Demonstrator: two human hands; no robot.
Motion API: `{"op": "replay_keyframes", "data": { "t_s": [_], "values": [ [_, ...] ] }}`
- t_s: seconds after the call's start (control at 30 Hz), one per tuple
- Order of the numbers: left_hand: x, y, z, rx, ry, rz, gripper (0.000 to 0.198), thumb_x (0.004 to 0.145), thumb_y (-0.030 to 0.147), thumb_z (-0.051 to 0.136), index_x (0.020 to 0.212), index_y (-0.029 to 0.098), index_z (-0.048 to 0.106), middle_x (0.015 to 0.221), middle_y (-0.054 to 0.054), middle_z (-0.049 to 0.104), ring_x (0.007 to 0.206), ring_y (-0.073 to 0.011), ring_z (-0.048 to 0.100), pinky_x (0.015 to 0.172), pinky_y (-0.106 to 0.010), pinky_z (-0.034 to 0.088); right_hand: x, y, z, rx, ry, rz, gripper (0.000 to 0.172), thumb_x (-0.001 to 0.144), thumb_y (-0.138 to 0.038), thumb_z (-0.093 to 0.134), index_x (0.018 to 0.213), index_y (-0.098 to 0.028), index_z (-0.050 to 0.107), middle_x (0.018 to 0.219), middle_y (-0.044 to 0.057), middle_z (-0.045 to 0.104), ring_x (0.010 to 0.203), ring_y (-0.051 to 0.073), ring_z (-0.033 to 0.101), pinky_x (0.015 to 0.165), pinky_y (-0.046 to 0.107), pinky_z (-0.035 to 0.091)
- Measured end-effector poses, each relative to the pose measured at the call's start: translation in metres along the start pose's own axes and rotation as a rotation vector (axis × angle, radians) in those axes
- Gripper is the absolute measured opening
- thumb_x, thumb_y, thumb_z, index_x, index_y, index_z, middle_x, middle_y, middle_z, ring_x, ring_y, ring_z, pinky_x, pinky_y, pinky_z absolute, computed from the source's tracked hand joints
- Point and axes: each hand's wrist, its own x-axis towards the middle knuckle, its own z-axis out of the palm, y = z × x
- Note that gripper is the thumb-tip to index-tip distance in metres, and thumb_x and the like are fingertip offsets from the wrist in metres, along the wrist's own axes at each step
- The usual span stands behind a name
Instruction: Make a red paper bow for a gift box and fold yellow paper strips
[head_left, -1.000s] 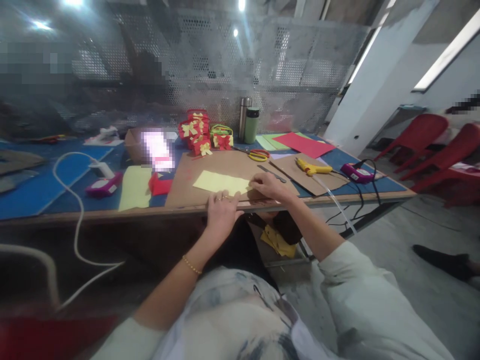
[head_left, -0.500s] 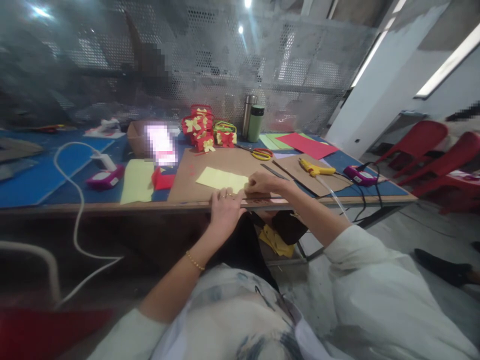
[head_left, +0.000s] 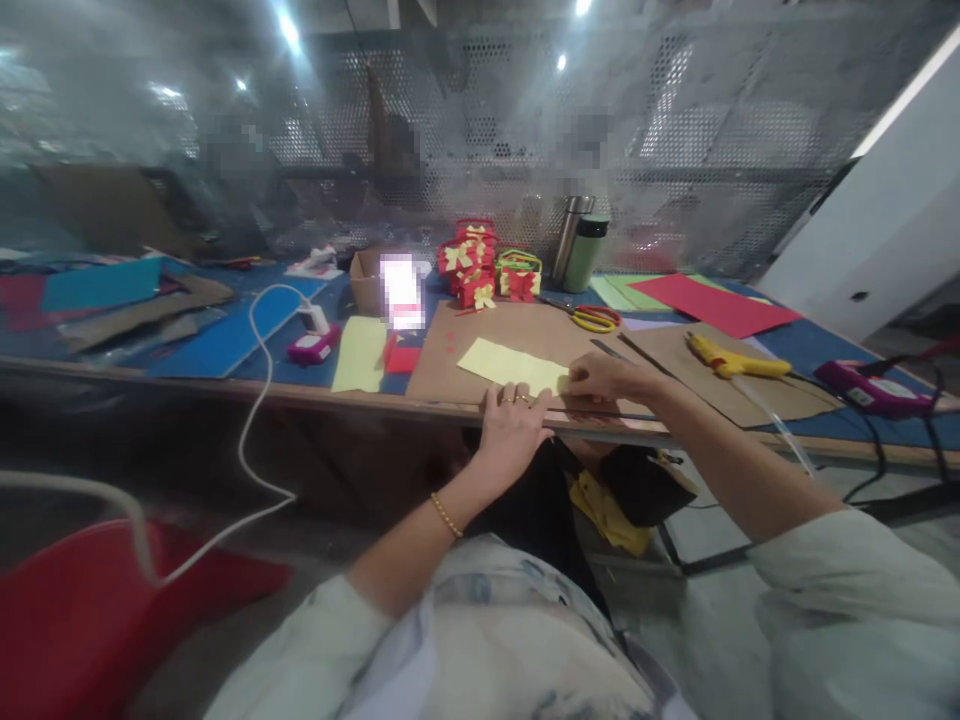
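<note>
A pale yellow paper strip (head_left: 506,364) lies on a brown cardboard sheet (head_left: 435,375) at the table's front edge. My left hand (head_left: 514,430) rests along the strip's lower edge, fingers laid over it and its thumb towards the right hand. At the strip's right end my right hand (head_left: 604,378) is closed, fingers curled and pinching the paper; its fingertips are partly hidden. A dark, thin ruler-like strip (head_left: 600,413) runs along the edge below the right hand.
Scissors (head_left: 594,318) and a yellow glue gun (head_left: 739,362) lie beyond and right of my hands. Behind stand small red bow-trimmed boxes (head_left: 469,262) and a green flask (head_left: 585,255). A white cable (head_left: 244,440) hangs over the front edge at left.
The camera view has turned left, so everything appears shifted to the right. Both hands stay at the yellow paper strip, in nearly the same pose.
</note>
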Motion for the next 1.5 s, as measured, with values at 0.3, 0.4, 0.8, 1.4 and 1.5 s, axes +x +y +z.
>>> {"op": "replay_keyframes", "data": {
  "t_s": [0.3,0.4,0.8,1.4,1.5],
  "values": [
    [0.003,-0.002,-0.003,-0.034,-0.033,-0.017,0.059,0.093,0.044,0.072,0.146,0.022,0.058,0.13,-0.018,0.065,0.122,-0.0341,0.056,0.108,-0.048,0.039,-0.008,0.005,-0.01,0.047,0.031,0.024,0.02,0.082,-0.025,0.073,0.067,-0.017,0.062,0.05,-0.004,0.057,0.046,0.01,0.054,0.05,0.021,0.044],
    [0.004,-0.003,-0.004,-0.047,-0.037,-0.022,0.06,0.092,0.04,0.073,0.147,0.022,0.059,0.129,-0.019,0.066,0.123,-0.0349,0.056,0.109,-0.049,0.04,-0.01,0.005,-0.012,0.079,0.031,0.048,0.019,0.082,-0.024,0.074,0.07,-0.018,0.062,0.051,-0.004,0.059,0.046,0.01,0.055,0.05,0.02,0.046],
    [0.004,-0.003,-0.003,-0.034,-0.019,-0.015,0.06,0.091,0.04,0.074,0.146,0.022,0.06,0.127,-0.018,0.066,0.123,-0.0352,0.056,0.108,-0.048,0.04,-0.017,0.007,-0.011,0.14,0.188,-0.038,0.017,0.084,-0.025,0.07,0.072,-0.018,0.061,0.054,-0.004,0.057,0.049,0.01,0.053,0.052,0.021,0.041],
    [0.064,0.004,-0.023,-0.099,-0.183,-0.183,0.027,0.102,0.031,0.055,0.12,0.015,0.068,0.118,-0.017,0.067,0.114,-0.0318,0.06,0.096,-0.043,0.043,-0.008,-0.004,-0.008,-0.186,0.088,-0.174,0.019,0.084,-0.025,0.066,0.095,-0.015,0.077,0.085,0.005,0.076,0.073,0.014,0.061,0.061,0.023,0.036],
    [0.067,0.009,-0.024,-0.049,-0.171,-0.193,0.028,0.1,0.031,0.059,0.12,0.013,0.067,0.125,-0.021,0.066,0.121,-0.0345,0.06,0.099,-0.045,0.044,-0.008,-0.004,-0.006,-0.194,0.092,-0.15,0.022,0.082,-0.023,0.065,0.098,-0.015,0.078,0.086,0.006,0.077,0.073,0.015,0.062,0.061,0.024,0.036]
  ]
}}
